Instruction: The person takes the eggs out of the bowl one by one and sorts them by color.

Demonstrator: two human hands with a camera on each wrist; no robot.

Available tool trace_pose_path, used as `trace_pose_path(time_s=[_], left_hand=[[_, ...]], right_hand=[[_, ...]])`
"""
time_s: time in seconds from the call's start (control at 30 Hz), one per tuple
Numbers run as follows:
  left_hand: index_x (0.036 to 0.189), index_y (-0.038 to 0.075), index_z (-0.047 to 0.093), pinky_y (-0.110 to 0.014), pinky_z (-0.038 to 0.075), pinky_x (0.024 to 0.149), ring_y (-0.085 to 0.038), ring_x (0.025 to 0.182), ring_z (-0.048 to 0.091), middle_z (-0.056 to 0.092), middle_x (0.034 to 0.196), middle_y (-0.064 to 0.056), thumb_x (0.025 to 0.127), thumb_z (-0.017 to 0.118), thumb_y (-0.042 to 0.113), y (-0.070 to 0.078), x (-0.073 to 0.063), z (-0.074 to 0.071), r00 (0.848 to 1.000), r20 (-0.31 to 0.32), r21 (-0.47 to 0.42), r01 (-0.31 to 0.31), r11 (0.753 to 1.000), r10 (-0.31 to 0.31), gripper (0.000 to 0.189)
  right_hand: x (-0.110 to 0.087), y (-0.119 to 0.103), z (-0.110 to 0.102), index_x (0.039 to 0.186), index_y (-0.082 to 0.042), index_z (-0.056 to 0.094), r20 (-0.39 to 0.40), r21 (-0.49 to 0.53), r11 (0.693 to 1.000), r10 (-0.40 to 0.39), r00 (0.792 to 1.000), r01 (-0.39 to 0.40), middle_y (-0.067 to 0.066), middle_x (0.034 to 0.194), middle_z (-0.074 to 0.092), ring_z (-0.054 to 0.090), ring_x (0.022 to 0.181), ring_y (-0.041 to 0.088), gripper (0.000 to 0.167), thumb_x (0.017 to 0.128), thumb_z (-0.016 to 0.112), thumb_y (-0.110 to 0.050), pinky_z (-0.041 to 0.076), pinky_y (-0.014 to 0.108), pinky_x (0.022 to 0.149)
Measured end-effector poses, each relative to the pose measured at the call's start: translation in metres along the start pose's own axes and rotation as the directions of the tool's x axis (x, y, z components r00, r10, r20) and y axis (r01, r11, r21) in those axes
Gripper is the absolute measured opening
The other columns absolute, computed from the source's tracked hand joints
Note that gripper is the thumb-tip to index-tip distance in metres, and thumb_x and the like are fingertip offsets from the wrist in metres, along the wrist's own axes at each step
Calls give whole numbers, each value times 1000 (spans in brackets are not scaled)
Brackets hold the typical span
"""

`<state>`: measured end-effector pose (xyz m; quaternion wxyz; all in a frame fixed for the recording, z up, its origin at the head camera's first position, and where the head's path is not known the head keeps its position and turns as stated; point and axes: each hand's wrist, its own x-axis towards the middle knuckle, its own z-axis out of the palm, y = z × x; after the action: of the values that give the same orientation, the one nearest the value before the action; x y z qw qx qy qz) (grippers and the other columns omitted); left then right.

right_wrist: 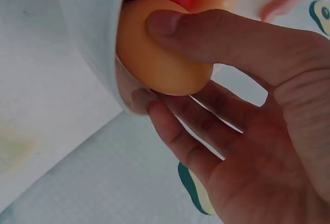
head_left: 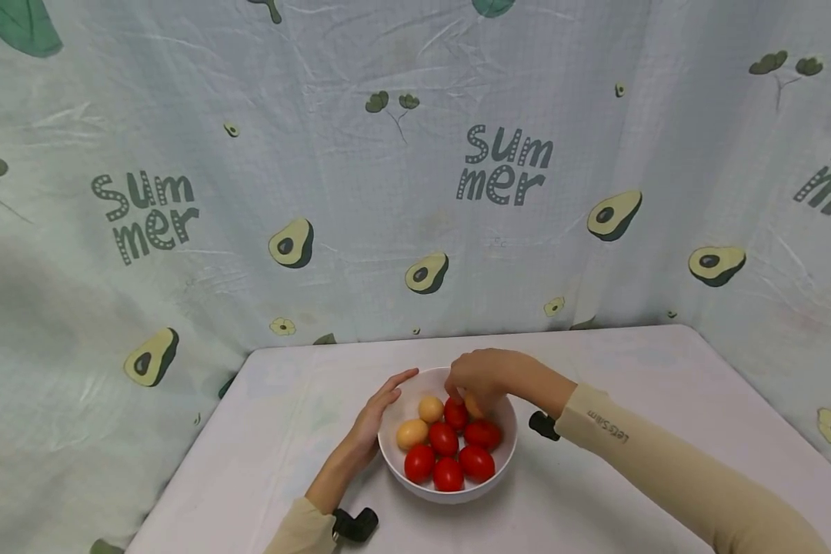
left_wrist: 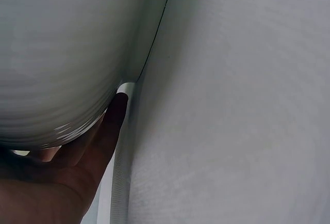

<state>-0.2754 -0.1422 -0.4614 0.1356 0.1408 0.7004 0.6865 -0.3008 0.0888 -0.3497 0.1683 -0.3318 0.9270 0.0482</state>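
A white bowl [head_left: 452, 497] stands on the table with several red egg-shaped pieces [head_left: 447, 475] and a few yellow-orange eggs [head_left: 412, 435] inside. Along the bowl's left outer side rests my left hand [head_left: 368, 422], its fingers extended up toward the rim. The left wrist view shows the fingers [left_wrist: 111, 131] against the bowl's curved wall. My right hand [head_left: 485, 375] reaches over the far right rim. It pinches an orange egg [right_wrist: 136, 43] between thumb and fingers, just inside the bowl's edge. Parts of that egg are hidden by the thumb.
The white table [head_left: 305, 400] extends around the bowl. Behind it hangs a pale cloth [head_left: 360, 185] printed with avocados and lettering. A small black device [head_left: 355, 525] sits at my left wrist, and another black device [head_left: 544, 425] at the right.
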Motion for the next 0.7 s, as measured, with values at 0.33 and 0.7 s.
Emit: trace_pose_path(time_s=[0.33,0.7], left_hand=[[160,18,38,-56,14,131,-36,158,24,26,171,-10,109,29,28,2,0,1,1000,-7,17,0,1000,1,53],[160,18,39,-55,16,130,-36,157,27,28,171,-10,109,30,29,0,1,1,1000,-10,14,3,1000,-2,53]], right_hand=[[-18,18,-14,104,-20,73,-143,179,973,-122,982,147,-8,95,70,61,86,14,26,83,81,-7,59,24,73],[-43,32,-13,125,-30,72,-231,205,962,-129,964,178,0,109,66,58,101,16,39,91,74,-9,58,27,80]])
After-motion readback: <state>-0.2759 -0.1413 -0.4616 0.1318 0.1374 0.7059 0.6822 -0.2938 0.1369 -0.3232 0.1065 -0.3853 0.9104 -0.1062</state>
